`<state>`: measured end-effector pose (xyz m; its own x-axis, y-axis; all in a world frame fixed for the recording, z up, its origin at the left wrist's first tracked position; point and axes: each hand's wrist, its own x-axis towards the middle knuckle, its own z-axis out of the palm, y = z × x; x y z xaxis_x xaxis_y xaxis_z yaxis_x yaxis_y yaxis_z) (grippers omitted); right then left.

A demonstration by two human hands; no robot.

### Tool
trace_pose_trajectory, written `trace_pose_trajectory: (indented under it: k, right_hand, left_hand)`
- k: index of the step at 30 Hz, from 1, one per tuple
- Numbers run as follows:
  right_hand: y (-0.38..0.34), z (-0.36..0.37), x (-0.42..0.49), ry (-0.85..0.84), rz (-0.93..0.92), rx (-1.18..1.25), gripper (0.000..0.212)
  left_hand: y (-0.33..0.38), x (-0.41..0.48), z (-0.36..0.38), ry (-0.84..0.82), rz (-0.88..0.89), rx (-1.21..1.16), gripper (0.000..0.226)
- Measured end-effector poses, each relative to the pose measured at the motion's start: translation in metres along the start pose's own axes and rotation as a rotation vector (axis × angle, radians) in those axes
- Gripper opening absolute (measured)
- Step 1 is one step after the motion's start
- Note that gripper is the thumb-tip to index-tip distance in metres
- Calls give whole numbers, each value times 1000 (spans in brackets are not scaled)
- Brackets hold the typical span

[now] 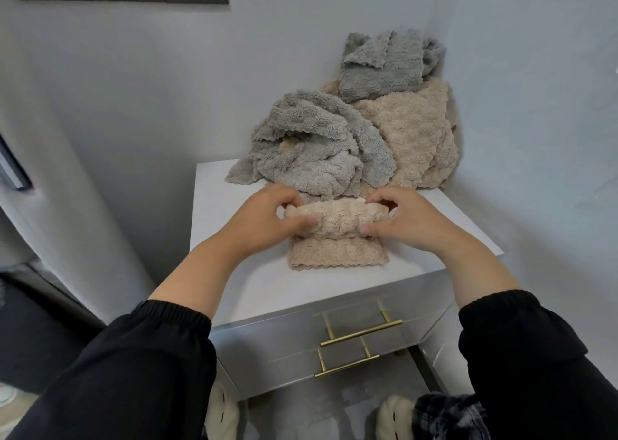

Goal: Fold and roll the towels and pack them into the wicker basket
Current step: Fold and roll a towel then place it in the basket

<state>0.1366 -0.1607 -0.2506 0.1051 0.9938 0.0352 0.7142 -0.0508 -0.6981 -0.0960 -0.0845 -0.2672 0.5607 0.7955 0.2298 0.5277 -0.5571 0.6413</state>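
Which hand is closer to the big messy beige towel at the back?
Right. The right hand grips one end of the roll, just in front of the loose beige towel; the left hand grips the other end, by the grey towel.

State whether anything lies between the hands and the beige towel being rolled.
Nothing visible does: the left hand and right hand hold the beige towel at its rolled ends. The basket is out of view.

No legible text or labels.
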Motion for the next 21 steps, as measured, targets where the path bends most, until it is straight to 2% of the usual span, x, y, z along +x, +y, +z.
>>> trace_pose_trajectory:
  k: [4,9,12,16,21]
  right_hand:
    - [0,0,-4,49,-38,15,13]
    - [0,2,-6,61,-65,-3,23]
    - [-1,4,-7,36,-49,0,20]
    - [-3,2,-9,-5,-44,-19,23]
    - [-2,8,-11,-90,12,-93,25]
  left_hand:
    - [3,-2,3,30,37,-61,38]
    - [15,-2,5,40,4,-26,44]
    - [16,-2,7,30,33,16,37]
    - [18,-3,10,-96,21,50,36]
    - [15,-5,11,-208,-98,8,41]
